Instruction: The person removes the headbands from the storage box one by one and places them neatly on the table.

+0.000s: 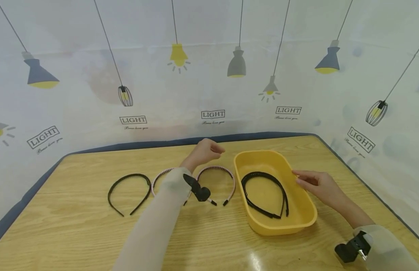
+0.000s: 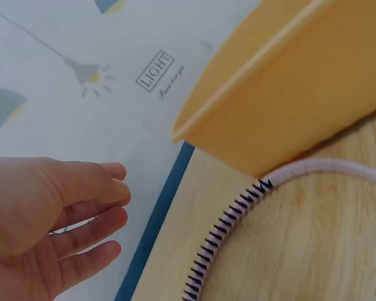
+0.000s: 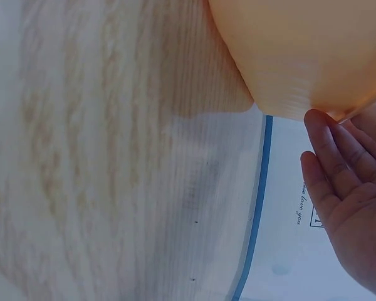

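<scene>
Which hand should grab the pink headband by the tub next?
Probably the left. The left hand hovers near that headband, holding nothing; the right hand touches the tub on its other side.

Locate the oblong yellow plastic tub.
In the head view, the tub sits right of centre on the wooden table, between a pink toothed headband and the right hand.

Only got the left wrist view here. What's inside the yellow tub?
Observer: Head view shows overlapping black headbands in the yellow tub.
Operator: Anything touching it?
Observer: Yes, the right hand, at the rim on the tub's right side.
Operator: Any headband on the wooden table besides the pale pink headband I see?
Observer: Yes, a single black headband lies leftmost.
</scene>
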`<state>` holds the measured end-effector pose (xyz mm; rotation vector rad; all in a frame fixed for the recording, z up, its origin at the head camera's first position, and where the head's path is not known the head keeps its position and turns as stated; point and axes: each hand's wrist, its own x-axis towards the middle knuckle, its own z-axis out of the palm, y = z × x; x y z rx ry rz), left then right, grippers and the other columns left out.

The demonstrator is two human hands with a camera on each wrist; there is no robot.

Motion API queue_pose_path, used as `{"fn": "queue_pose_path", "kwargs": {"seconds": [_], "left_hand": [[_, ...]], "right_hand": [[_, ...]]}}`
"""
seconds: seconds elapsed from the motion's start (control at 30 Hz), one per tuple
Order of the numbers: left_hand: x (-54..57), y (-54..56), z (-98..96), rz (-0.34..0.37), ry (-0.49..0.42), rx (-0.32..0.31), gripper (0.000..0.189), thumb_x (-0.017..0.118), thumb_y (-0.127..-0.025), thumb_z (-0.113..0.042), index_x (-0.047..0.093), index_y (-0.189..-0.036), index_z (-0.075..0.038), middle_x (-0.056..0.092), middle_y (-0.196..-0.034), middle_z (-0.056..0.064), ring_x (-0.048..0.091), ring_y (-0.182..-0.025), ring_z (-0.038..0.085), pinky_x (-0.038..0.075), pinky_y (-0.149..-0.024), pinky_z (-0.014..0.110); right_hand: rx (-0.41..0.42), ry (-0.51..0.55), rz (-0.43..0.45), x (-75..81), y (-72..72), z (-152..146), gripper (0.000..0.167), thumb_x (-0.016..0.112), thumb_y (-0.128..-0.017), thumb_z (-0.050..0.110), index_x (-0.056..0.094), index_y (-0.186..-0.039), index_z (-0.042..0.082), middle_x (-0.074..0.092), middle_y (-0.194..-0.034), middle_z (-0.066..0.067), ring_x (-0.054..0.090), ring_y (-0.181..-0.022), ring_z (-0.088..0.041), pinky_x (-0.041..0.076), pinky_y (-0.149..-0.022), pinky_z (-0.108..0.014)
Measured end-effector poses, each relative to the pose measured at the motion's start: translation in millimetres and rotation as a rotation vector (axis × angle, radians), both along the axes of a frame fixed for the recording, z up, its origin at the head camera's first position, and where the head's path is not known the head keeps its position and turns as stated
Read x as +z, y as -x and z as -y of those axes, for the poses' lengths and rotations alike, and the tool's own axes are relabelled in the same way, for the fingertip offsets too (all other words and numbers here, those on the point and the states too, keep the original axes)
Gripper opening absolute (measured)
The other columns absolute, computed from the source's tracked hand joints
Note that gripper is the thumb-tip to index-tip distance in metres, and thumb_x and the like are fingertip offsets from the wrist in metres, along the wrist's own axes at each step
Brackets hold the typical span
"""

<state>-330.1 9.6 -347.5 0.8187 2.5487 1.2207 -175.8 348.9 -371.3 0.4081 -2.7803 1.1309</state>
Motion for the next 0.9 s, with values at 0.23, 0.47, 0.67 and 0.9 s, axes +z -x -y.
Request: {"fn": "queue_pose_path", "kwargs": {"seconds": [0.23, 0.47, 0.67, 0.9], "left_hand": [[13.6, -7.0, -14.0, -0.028, -0.019, -0.026, 0.024, 0.059, -0.088, -0.003, 0.065, -0.111, -0.001, 0.064, -0.107, 0.013, 0.061, -0.095, 0.023, 0.05, -0.078, 0.03], [17.8, -11.0, -31.9, -0.04, -0.036, -0.048, 0.023, 0.059, -0.088, -0.003, 0.066, -0.11, -0.002, 0.065, -0.105, 0.013, 0.061, -0.092, 0.021, 0.05, -0.074, 0.028], [20.1, -17.3, -48.2, -0.016, -0.051, -0.068, 0.024, 0.06, -0.088, -0.006, 0.066, -0.111, -0.004, 0.065, -0.104, 0.008, 0.061, -0.092, 0.018, 0.05, -0.074, 0.025], [18.0, -23.1, -63.7, 0.006, -0.068, -0.076, 0.024, 0.06, -0.088, -0.007, 0.067, -0.111, -0.005, 0.065, -0.104, 0.008, 0.06, -0.091, 0.014, 0.049, -0.074, 0.023]], "right_hand": [[-0.003, -0.009, -0.007, 0.3, -0.5, 1, 0.038, 0.055, -0.093, 0.016, 0.054, -0.124, -0.006, 0.058, -0.116, -0.023, 0.059, -0.09, -0.001, 0.05, -0.07, -0.019], [0.007, 0.001, -0.024, -1.1, -0.3, 1, 0.037, 0.056, -0.092, 0.014, 0.054, -0.124, -0.006, 0.058, -0.115, -0.023, 0.059, -0.089, 0.001, 0.05, -0.069, -0.019], [0.006, -0.007, -0.03, -3.3, 0.2, -1, 0.038, 0.056, -0.092, 0.016, 0.055, -0.124, -0.005, 0.059, -0.114, -0.023, 0.059, -0.089, 0.001, 0.051, -0.069, -0.02], [-0.008, -0.008, -0.013, -4.1, 0.9, -2, 0.039, 0.055, -0.093, 0.019, 0.054, -0.125, -0.004, 0.059, -0.115, -0.022, 0.06, -0.089, 0.0, 0.051, -0.07, -0.021]]}}
